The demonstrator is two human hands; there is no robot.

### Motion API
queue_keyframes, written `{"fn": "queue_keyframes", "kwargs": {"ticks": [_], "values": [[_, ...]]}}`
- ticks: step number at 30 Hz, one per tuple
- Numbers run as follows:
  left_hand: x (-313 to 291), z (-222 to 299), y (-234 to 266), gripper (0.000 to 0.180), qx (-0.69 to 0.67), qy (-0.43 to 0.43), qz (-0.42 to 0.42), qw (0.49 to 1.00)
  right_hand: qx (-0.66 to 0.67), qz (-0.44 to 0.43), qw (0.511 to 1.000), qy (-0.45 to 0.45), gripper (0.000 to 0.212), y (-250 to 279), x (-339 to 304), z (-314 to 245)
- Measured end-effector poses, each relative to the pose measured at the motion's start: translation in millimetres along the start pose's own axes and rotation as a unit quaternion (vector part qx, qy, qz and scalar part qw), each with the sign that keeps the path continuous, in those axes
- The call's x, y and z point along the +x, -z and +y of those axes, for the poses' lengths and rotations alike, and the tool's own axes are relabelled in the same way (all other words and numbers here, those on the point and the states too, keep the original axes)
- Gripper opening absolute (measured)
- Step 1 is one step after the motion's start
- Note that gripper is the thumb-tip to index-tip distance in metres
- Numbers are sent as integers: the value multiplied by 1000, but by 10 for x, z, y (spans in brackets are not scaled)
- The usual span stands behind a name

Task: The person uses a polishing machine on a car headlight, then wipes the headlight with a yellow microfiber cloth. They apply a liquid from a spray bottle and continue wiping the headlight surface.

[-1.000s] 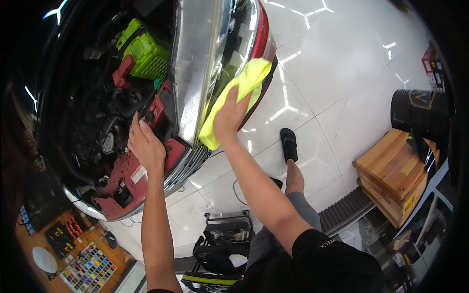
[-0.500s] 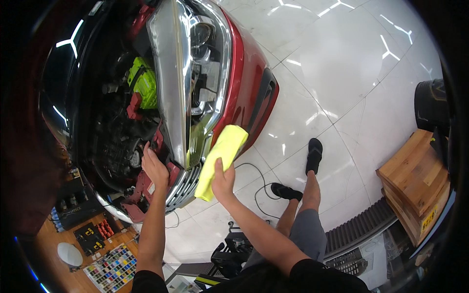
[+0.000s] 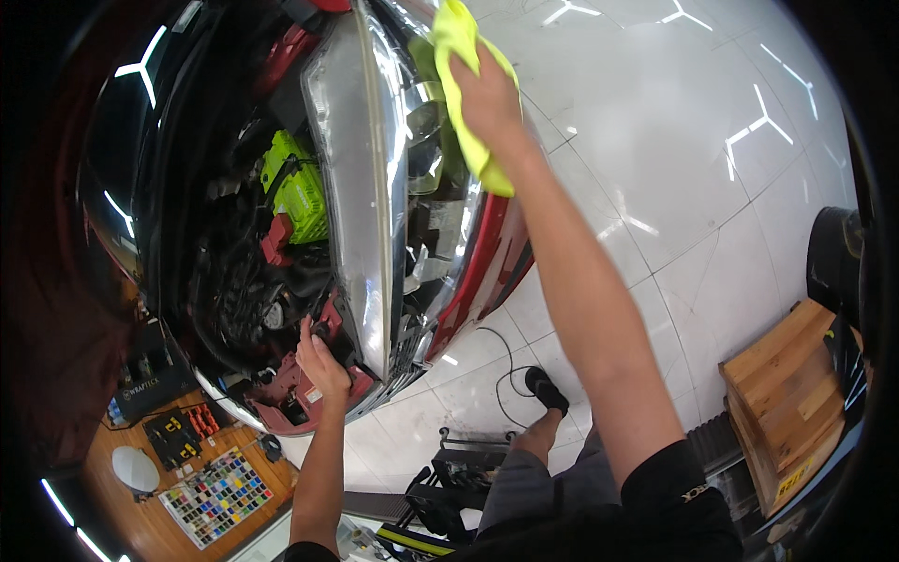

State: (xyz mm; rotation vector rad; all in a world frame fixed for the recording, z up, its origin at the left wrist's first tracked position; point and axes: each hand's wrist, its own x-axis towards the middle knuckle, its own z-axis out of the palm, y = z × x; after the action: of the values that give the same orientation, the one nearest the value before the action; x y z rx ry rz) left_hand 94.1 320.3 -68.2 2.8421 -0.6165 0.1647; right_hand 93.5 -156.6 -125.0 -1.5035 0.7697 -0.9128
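Item: one fluorescent yellow cloth (image 3: 457, 28), folded and creased, at the upper centre of the frame. It overlapped the outer edge of a clear-lensed headlamp (image 3: 438, 225); full contact could not be told from this angle.

Right hand (image 3: 490, 101): gripped the cloth, back of the hand uppermost, some fingers hidden in the folds; arm extended from the lower right.

Left hand (image 3: 324, 367): open, fingers extended and close together, at the red front panel (image 3: 305, 386) of the engine bay, lower left of centre. Whether the fingertips bore on the panel could not be told.

Vehicle: red car, engine bay exposed, filling the upper left. Within it, one lime-green battery (image 3: 302, 201), with a red terminal cover (image 3: 276, 240) just beside it.

Surroundings: black cable (image 3: 502, 398), looped on pale floor tiles (image 3: 693, 244) at lower centre, near one black shoe (image 3: 546, 390); wooden crate (image 3: 782, 393), lower right, near a black drum (image 3: 832, 253); multicoloured swatch board (image 3: 217, 496) and white disc-shaped object (image 3: 136, 471), lower left.
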Motion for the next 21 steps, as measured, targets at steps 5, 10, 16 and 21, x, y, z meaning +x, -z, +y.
{"fn": "queue_keyframes", "kwargs": {"ticks": [5, 10, 16, 21], "values": [[-72, -88, 120, 47, 14, 5, 9, 1000, -43, -135, 985, 94, 59, -581, 616, -346], [118, 38, -32, 47, 4, -21, -4, 1000, -124, -116, 983, 73, 55, -332, 1181, 469], [-10, -29, 61, 46, 10, -9, 5, 1000, 71, -45, 996, 31, 46, -128, 82, -66], [4, 7, 18, 46, -2, -8, 0, 1000, -108, -22, 993, -44, 64, -109, 458, 89]]}}
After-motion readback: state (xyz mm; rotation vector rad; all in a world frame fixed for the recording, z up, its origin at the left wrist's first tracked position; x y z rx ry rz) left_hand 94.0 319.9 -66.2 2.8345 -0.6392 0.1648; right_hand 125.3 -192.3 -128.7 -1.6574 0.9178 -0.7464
